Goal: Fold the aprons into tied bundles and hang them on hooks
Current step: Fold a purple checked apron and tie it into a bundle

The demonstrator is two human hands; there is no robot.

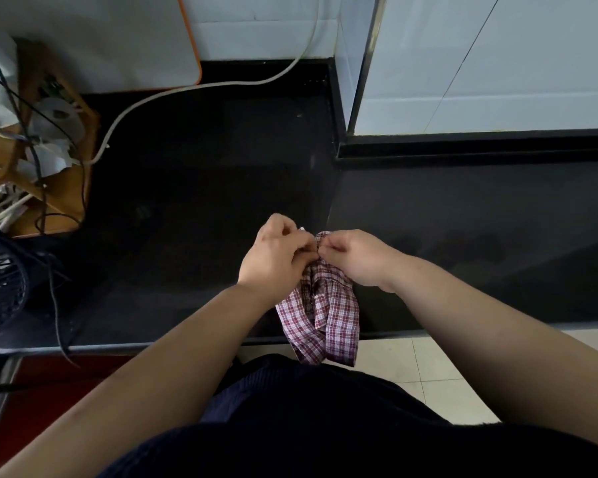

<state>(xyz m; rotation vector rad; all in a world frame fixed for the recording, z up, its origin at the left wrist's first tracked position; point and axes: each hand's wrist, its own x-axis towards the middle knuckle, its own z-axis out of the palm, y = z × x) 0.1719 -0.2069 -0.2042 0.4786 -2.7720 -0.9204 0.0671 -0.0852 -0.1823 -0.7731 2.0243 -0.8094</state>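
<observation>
Tying the bundle, not yet hung

Above the black counter (463, 208) edge, the left hand (273, 253) and right hand (356, 257) pinch the top of the folded red-and-white checked cloth apron (321, 312); knotting seems underway, hanging remains, no hooks visible.

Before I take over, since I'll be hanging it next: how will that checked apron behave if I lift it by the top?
Probably floppy: the checked apron droops in soft folds below where the left hand and right hand pinch it. Likely light, as pinches alone seem to carry it. Loose lower folds may fall open until tied.
</observation>
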